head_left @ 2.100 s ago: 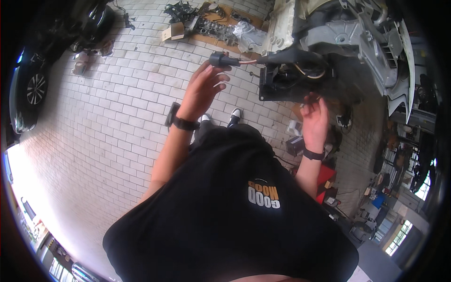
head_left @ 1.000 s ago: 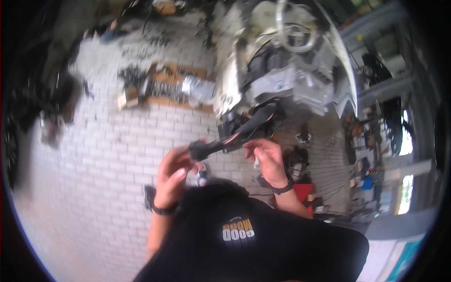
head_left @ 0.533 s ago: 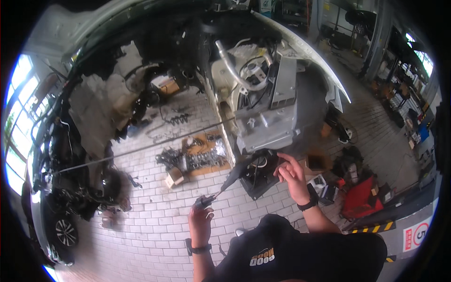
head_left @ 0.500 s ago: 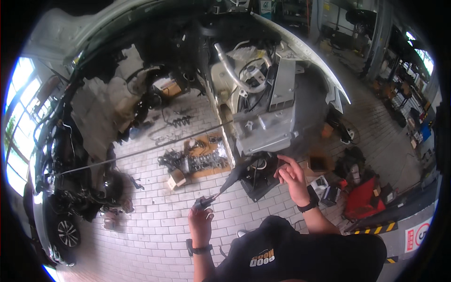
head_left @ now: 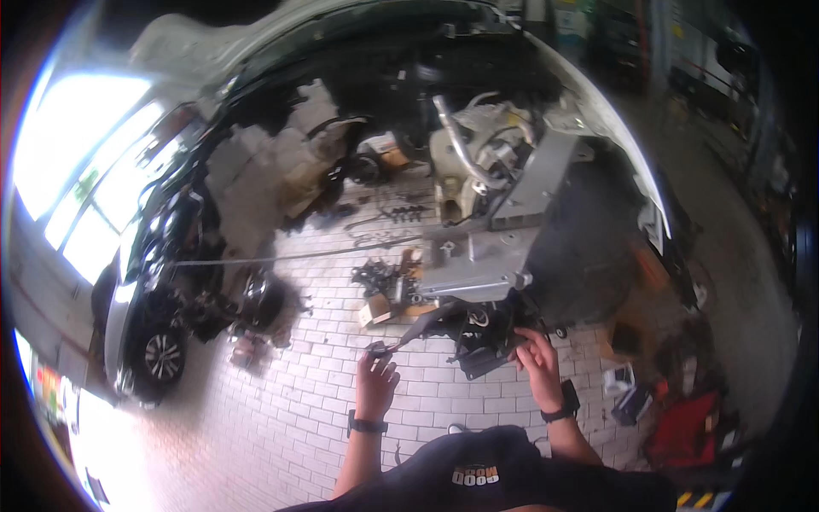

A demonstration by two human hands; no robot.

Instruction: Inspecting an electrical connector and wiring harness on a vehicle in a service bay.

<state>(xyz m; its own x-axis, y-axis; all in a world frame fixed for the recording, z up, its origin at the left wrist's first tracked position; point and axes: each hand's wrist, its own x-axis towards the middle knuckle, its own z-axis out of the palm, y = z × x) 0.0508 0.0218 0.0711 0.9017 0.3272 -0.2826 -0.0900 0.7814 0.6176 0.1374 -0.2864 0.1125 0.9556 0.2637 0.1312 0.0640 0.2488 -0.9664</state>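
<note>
My left hand [head_left: 375, 381], raised with a dark watch on the wrist, grips the plug end of a black cable [head_left: 381, 348]. The cable runs up and right to a black housing [head_left: 479, 340] that hangs under the grey engine and gearbox block [head_left: 478, 256] of a lifted car. My right hand [head_left: 536, 358], also with a wrist band, reaches up to the right side of that housing, fingers spread and touching its edge. It holds nothing that I can see.
The white car body [head_left: 597, 128] arches overhead. A dark car [head_left: 158, 341] stands at the left by bright windows. Loose parts and a cardboard box [head_left: 374, 312] lie on the brick floor [head_left: 281, 410]. A red tool case [head_left: 687, 427] sits at the right.
The view has swung up from the floor to the car's underside. Both hands have risen; the left keeps the cable plug and the right has closed in on the black housing.
</note>
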